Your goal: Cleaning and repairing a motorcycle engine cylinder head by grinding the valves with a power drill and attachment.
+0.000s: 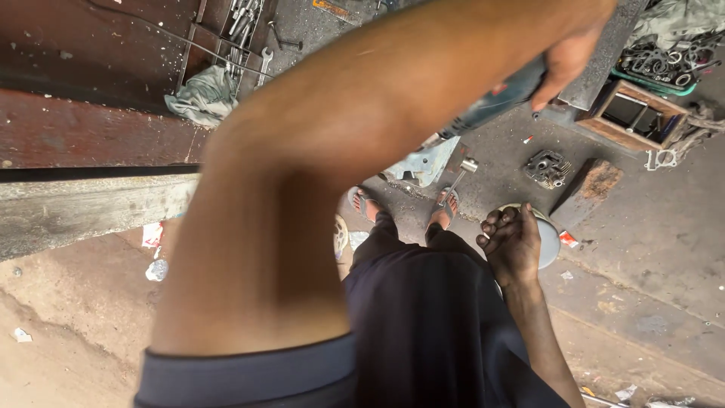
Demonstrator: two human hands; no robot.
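My left arm crosses the view from the lower left, bent at the elbow. At the top right my left hand (pixel 572 47) grips a teal power tool (pixel 491 103), held above the ground. My right hand (pixel 513 243) hangs by my right thigh with its fingers curled in and nothing visible in them. It is in front of a white round object (pixel 549 240) on the ground. Below me are my dark trousers (pixel 430 317) and my sandalled feet (pixel 367 204).
A dark wooden bench (pixel 83 128) at the left carries spanners (pixel 262 66) and a grey rag (pixel 202 96). On the ground lie a light-blue metal part (pixel 424 162), a socket wrench (pixel 461 175), an engine part (pixel 548 168), a wooden box (pixel 633 115) and a tray of metal rings (pixel 664 62).
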